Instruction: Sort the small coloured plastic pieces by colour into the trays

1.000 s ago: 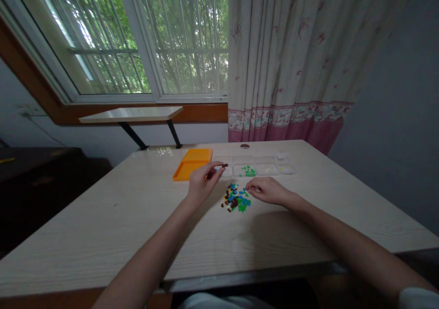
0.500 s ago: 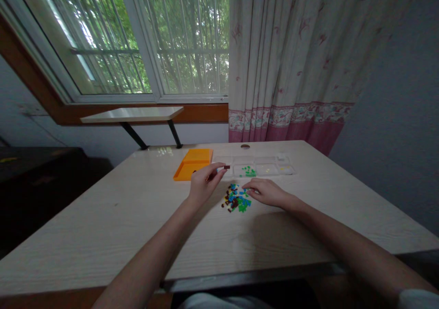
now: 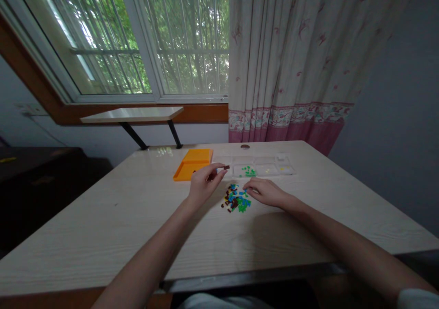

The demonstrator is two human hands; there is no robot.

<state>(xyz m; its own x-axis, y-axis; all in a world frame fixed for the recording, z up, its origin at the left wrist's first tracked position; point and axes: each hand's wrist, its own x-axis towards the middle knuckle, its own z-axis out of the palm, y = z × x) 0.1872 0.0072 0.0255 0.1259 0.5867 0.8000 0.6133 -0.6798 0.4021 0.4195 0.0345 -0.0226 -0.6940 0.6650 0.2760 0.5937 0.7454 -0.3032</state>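
My left hand (image 3: 203,184) is raised a little above the wooden table (image 3: 103,222) and pinches a small brown brick (image 3: 226,167) between thumb and fingertips. A pile of small brown, blue and green bricks (image 3: 236,198) lies just right of it. My right hand (image 3: 265,192) rests on the table at the pile's right edge, fingers curled with the tips touching the bricks; what they pinch is too small to make out. A clear compartment tray (image 3: 264,167) behind the pile holds green bricks (image 3: 247,171) in one cell and a few yellow ones in another.
An orange lid or tray (image 3: 192,163) lies to the left of the clear tray. A small dark round object (image 3: 244,146) sits at the table's far edge. Behind the table are a window, a small wall shelf (image 3: 130,114) and a patterned curtain (image 3: 291,57).
The left hand with the brown brick has drifted slightly right toward the clear tray. The right hand stays at the pile with only small finger movement.
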